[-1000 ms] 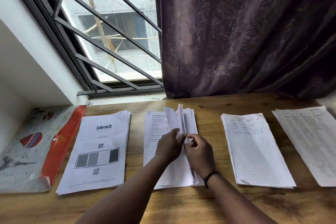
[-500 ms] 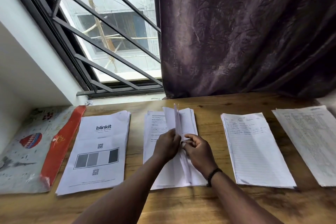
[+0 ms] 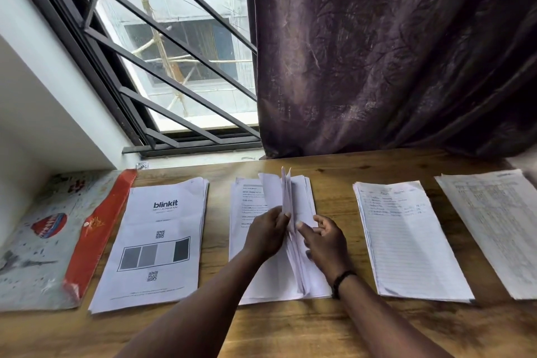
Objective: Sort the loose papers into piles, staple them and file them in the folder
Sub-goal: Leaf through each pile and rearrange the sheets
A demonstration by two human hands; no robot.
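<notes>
- Left hand [image 3: 266, 237] pinches a few sheets lifted on edge from the middle pile [image 3: 308, 201], thumb against the paper.
- Right hand [image 3: 324, 241] rests on the same pile's right half, fingers loosely curled beside the raised sheets; whether it grips any I cannot tell.
- Four piles lie in a row on the wooden counter [image 3: 290, 328]: the blinkit pile [image 3: 157, 241], the middle one, a lined pile [image 3: 406, 241], a printed pile [image 3: 499, 224].
- At far left lies the folder [image 3: 43, 241] with its red strip.
</notes>
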